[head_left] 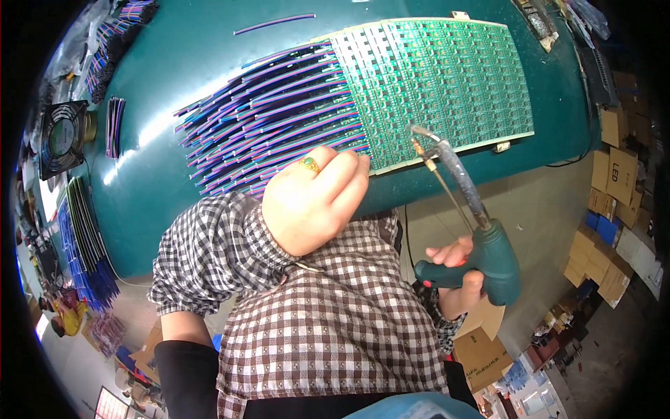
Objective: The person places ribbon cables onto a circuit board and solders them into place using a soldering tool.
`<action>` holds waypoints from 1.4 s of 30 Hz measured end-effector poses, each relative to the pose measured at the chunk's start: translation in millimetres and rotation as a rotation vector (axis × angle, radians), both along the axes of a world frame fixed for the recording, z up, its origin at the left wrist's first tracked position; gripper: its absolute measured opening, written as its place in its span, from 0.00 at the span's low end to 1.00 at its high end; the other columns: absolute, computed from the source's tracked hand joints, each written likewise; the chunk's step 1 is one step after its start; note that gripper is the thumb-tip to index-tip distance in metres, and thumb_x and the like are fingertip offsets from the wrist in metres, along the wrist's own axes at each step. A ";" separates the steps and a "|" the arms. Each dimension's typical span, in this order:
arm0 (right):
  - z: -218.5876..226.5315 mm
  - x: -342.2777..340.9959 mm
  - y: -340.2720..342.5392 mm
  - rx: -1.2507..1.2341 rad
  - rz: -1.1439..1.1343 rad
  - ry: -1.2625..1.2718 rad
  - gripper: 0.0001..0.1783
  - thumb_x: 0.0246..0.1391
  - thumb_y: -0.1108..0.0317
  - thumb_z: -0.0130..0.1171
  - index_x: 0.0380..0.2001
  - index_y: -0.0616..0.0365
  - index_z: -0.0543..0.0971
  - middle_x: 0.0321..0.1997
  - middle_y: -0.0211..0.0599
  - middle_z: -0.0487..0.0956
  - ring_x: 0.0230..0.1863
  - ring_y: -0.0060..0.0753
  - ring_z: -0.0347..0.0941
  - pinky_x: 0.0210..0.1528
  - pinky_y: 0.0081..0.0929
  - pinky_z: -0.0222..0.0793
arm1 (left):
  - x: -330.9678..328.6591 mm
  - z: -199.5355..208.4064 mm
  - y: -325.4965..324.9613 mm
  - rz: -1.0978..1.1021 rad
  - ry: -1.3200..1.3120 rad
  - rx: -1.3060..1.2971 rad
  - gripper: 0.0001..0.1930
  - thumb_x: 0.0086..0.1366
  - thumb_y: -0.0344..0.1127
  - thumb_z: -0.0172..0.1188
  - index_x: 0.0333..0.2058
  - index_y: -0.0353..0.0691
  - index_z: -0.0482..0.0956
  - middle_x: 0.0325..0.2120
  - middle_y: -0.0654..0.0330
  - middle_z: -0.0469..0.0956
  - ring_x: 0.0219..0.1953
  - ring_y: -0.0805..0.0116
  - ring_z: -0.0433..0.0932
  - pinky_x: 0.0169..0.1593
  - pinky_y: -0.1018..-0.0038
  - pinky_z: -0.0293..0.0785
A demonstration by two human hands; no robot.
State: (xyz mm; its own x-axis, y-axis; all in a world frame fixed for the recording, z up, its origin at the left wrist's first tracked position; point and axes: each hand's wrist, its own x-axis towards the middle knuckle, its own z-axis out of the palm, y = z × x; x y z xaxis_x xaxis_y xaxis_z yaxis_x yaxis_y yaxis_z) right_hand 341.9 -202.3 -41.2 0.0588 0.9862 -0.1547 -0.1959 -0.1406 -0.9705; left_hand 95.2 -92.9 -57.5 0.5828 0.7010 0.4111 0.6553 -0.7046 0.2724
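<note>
My left hand (317, 199), with a ring on one finger, lies over the near edge of the wire rows, its fingers curled and pressed together. The fingertips are turned away, so what they pinch is hidden. In my right hand (457, 272) is a dark green soldering gun (499, 262), gripped by its handle. Its bent tip and thin feed tube point up over the green circuit board panel (447, 84). Several multicoloured ribbon wires (272, 112) lie side by side, their right ends along the panel's left part. The gun's tip appears above the boards; contact cannot be made out.
A single ribbon wire (274, 24) lies beyond the panel on the green table (160, 91). Wire bundles (115, 127) and a black fan (64, 138) are at the left. Finished-looking strips with blue wires (84, 244) hang at the left edge. Cardboard boxes (618, 174) stand at the right.
</note>
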 end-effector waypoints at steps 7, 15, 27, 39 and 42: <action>-10.3 -2.7 40.9 0.122 -0.111 0.151 0.36 0.61 0.39 0.53 0.51 0.67 0.68 0.31 0.32 0.71 0.33 0.31 0.72 0.39 0.37 0.79 | -5.9 31.7 -9.4 0.058 -0.111 -0.357 0.19 0.49 0.24 0.63 0.43 0.35 0.79 0.40 0.55 0.75 0.38 0.58 0.77 0.41 0.67 0.76; -9.5 9.8 59.6 0.205 -0.190 0.097 0.30 0.64 0.46 0.51 0.50 0.67 0.69 0.29 0.33 0.72 0.31 0.29 0.73 0.36 0.34 0.80 | -105.5 43.6 109.3 0.228 -0.128 -0.251 0.10 0.53 0.27 0.61 0.37 0.40 0.82 0.34 0.55 0.78 0.38 0.54 0.79 0.43 0.67 0.76; -9.4 9.7 56.6 0.103 -0.227 0.127 0.32 0.62 0.48 0.55 0.49 0.72 0.69 0.31 0.37 0.73 0.32 0.34 0.74 0.37 0.40 0.80 | -88.9 -13.6 178.2 0.155 -0.033 -0.470 0.08 0.59 0.36 0.63 0.32 0.39 0.78 0.33 0.53 0.75 0.37 0.53 0.77 0.41 0.62 0.74; -9.9 19.5 29.9 0.039 -0.236 0.032 0.34 0.62 0.42 0.52 0.50 0.67 0.69 0.31 0.33 0.73 0.33 0.30 0.73 0.37 0.35 0.80 | -33.3 64.3 38.9 0.097 -0.234 -0.348 0.14 0.51 0.18 0.59 0.38 0.36 0.80 0.30 0.56 0.76 0.33 0.59 0.79 0.36 0.68 0.77; -12.6 22.7 20.1 0.099 -0.156 0.210 0.33 0.63 0.49 0.52 0.54 0.73 0.68 0.36 0.39 0.76 0.38 0.38 0.75 0.45 0.44 0.79 | -8.4 36.3 7.4 0.026 -0.221 -0.327 0.17 0.49 0.18 0.62 0.40 0.33 0.81 0.33 0.55 0.76 0.33 0.59 0.78 0.35 0.70 0.75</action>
